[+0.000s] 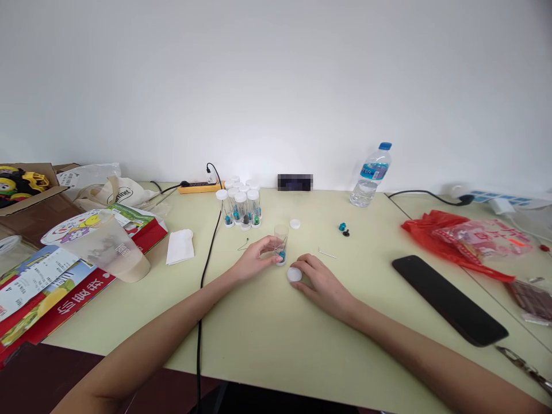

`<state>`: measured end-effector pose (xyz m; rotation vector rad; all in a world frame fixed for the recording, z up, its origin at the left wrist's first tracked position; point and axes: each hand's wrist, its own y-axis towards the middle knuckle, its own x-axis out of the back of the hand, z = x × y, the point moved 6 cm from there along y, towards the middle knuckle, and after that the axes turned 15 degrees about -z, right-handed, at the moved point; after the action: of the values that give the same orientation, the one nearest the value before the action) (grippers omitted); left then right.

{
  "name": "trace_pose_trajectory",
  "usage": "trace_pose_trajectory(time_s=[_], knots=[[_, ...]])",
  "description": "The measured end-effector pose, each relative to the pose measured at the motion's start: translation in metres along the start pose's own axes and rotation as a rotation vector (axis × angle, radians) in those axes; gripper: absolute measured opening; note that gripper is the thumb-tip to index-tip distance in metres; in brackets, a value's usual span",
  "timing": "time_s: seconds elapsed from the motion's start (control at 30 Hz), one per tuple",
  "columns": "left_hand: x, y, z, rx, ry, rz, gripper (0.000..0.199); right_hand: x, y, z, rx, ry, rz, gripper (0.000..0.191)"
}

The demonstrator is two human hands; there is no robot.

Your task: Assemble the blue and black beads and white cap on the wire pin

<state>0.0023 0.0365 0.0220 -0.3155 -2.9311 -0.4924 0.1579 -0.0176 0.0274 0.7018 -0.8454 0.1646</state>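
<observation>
Right of the capped tubes [241, 210], the open tube [281, 233] was gripped upright by the left hand [257, 256]; farther right, the white cap [294, 274] was pinched by the right hand [323, 283]. The blue piece [282, 255] might be spilled were the tube tipped by a slackened grip.

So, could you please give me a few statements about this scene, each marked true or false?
1. The left hand holds a clear tube with a blue-green piece inside. True.
2. The right hand rests on the red plastic bag. False: it holds a white cap.
3. Another white cap lies on the table beyond the hands. True.
4. The cluster of capped tubes stands right of the water bottle. False: it stands to the left.
5. A small blue part and a small black part lie close together. True.
</observation>
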Motion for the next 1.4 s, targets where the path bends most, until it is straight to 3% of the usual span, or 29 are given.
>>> trace_pose_trajectory(time_s=[0.27,0.47,0.77,0.9,1.03,1.4], knots=[[0.005,-0.001,-0.004,-0.011,-0.029,-0.083,0.03,0.003,0.003,-0.02,-0.076,-0.13,-0.077,0.028],[0.004,-0.004,-0.008,-0.007,-0.011,-0.091,0.019,0.004,0.004,-0.017,-0.089,-0.097,-0.049,0.032],[-0.002,-0.004,0.0,0.024,0.053,0.013,0.02,0.006,0.004,-0.005,0.039,-0.15,-0.075,0.021],[-0.001,-0.004,0.002,0.03,0.018,-0.014,0.031,0.014,0.008,-0.01,0.036,-0.219,-0.157,0.027],[-0.001,-0.002,0.003,0.047,-0.046,-0.028,0.035,0.01,0.008,-0.018,0.032,-0.243,-0.111,0.027],[-0.007,-0.006,-0.01,-0.059,-0.04,0.027,0.02,0.007,0.008,-0.021,-0.013,-0.237,-0.103,0.032]])
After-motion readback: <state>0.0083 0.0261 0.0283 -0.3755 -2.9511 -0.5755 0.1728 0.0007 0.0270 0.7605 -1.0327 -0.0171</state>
